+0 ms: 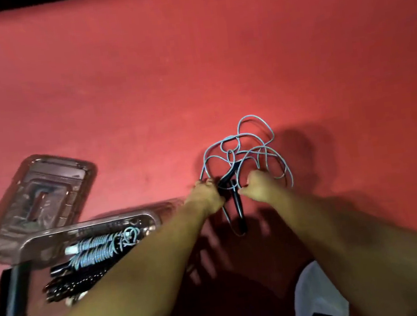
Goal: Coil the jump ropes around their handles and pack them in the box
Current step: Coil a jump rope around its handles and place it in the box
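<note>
So our left hand was clenched on the rope, fingers curled over a couple of the blue strands right where they run into the black handles. Our right hand was balled up just beside it on the other side of the handles, thumb tip up against one of them. Honestly we couldn't tell if it actually had hold of anything, the knuckles hid it.

The handles lay side by side between the two hands, pointing back toward us, with a loop of rope hanging down alongside them. The rest of the rope was a loose tangle on the red floor just past our hands, nothing wound onto the handles.

Off to the left, partly under our left forearm, sat the clear box. It had coiled ropes in it, a couple of blue ones lying next to each other and some black ones nearer to us. Its clear lid lay flat on the floor just beyond the box, touching or nearly touching its far edge.
</note>
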Action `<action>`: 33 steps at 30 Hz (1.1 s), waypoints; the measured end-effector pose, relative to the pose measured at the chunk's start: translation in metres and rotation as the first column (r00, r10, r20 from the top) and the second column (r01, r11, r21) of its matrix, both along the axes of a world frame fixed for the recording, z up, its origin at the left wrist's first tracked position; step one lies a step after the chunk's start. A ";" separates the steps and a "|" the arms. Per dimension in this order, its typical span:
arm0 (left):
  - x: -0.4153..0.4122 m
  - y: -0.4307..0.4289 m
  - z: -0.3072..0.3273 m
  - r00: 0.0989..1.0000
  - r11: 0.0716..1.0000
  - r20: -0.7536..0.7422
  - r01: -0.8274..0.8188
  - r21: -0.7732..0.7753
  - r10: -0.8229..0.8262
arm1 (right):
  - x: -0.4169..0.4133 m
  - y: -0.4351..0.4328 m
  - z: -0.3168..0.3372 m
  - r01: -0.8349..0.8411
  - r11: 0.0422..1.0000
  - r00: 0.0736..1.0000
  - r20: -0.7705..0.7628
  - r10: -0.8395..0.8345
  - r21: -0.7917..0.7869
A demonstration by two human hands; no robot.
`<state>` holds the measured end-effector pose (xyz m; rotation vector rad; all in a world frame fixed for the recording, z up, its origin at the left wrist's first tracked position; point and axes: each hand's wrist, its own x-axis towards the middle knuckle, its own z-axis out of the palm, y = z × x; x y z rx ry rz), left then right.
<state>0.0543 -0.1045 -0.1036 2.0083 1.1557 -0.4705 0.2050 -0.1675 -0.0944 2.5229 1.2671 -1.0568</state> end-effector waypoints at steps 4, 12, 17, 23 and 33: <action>-0.004 -0.008 -0.044 0.993 0.992 -0.063 -0.093 0.083 0.098 | -0.018 -0.018 -0.032 0.035 0.999 0.999 0.041 -0.033 -0.038; -0.013 -0.012 -0.024 0.989 0.988 0.014 -0.148 0.043 0.148 | -0.023 -0.022 -0.022 0.130 0.991 0.987 -0.095 -0.126 0.033; -0.017 0.013 0.066 0.952 0.961 0.188 -0.261 0.092 0.241 | -0.009 0.000 0.047 0.147 0.986 0.960 -0.251 -0.125 0.072; -0.043 0.038 0.222 0.961 0.936 0.263 -0.171 0.307 0.089 | -0.010 0.010 0.176 0.206 0.917 0.958 -0.259 -0.119 0.341; -0.124 0.015 0.373 0.899 0.769 0.401 -0.128 0.626 -0.177 | -0.066 -0.019 0.341 0.217 0.912 0.806 -0.591 0.034 0.348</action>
